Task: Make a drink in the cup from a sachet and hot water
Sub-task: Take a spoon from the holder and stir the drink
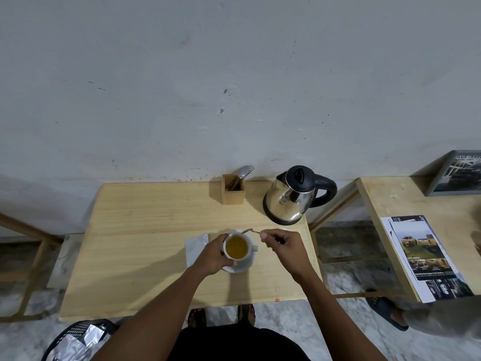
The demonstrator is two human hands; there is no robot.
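A white cup holding yellow-brown liquid stands on a white saucer near the middle of the wooden table. My left hand wraps the cup's left side. My right hand pinches a small spoon, whose bowl hovers just above the cup's far rim. A silver sachet lies flat on the table, just left of the cup. The steel kettle with a black lid and handle stands at the back right.
A wooden holder with a spoon and fork stands against the wall left of the kettle. A second table to the right carries a brochure and a framed picture. A bin with foil wrappers sits at lower left.
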